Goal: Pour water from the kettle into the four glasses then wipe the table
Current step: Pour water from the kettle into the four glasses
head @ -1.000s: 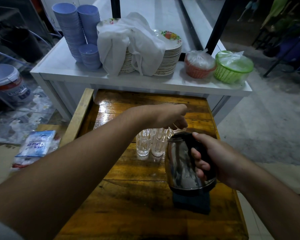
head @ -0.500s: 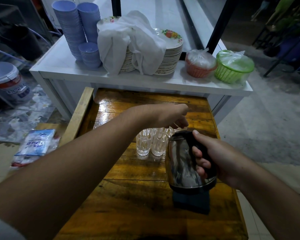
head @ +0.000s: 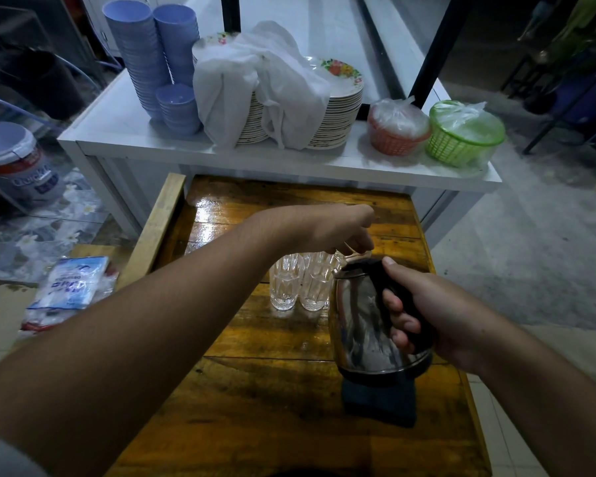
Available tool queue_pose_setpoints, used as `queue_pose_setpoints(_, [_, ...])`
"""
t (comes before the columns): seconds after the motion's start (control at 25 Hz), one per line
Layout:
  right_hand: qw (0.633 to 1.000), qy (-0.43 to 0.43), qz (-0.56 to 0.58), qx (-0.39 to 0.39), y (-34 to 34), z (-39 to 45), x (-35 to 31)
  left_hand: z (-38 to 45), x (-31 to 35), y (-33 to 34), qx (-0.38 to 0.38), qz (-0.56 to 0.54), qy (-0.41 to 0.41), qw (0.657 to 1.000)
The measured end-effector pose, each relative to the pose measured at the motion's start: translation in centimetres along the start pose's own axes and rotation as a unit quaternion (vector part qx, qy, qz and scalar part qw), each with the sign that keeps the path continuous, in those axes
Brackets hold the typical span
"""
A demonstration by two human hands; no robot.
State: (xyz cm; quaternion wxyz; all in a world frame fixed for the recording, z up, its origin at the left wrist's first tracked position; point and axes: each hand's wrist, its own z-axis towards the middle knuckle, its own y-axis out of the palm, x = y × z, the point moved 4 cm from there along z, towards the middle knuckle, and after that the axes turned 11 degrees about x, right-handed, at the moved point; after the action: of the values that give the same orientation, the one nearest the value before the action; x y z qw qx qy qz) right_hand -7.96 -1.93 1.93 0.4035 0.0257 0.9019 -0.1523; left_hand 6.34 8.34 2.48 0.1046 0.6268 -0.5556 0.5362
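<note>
A steel kettle (head: 362,318) with a black handle hangs just above the wooden table (head: 272,418), and my right hand (head: 427,315) grips that handle. My left hand (head: 338,228) reaches over the kettle's top, fingers pinched at the lid; the lid itself is mostly hidden. Clear faceted glasses (head: 298,282) stand close together just left of the kettle, their far ones partly hidden by my left hand. A dark folded cloth (head: 379,404) lies on the table beneath the kettle.
Behind the table stands a white counter (head: 117,132) with stacked blue bowls (head: 141,53), plates under a white cloth (head: 255,84), and an orange basket (head: 396,129) and a green basket (head: 465,136). On the floor at left are a bucket (head: 14,163) and a plastic packet (head: 69,287).
The kettle has risen slightly and both hands have barely shifted. The glasses and cloth stay where they were.
</note>
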Motion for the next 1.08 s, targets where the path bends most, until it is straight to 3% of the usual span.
queue_pose_setpoints(1.08, [0.999,-0.022,0.031,0.013,-0.7,-1.4,2.5,0.3,1.2,1.1,-0.015,0.008,-0.017,1.000])
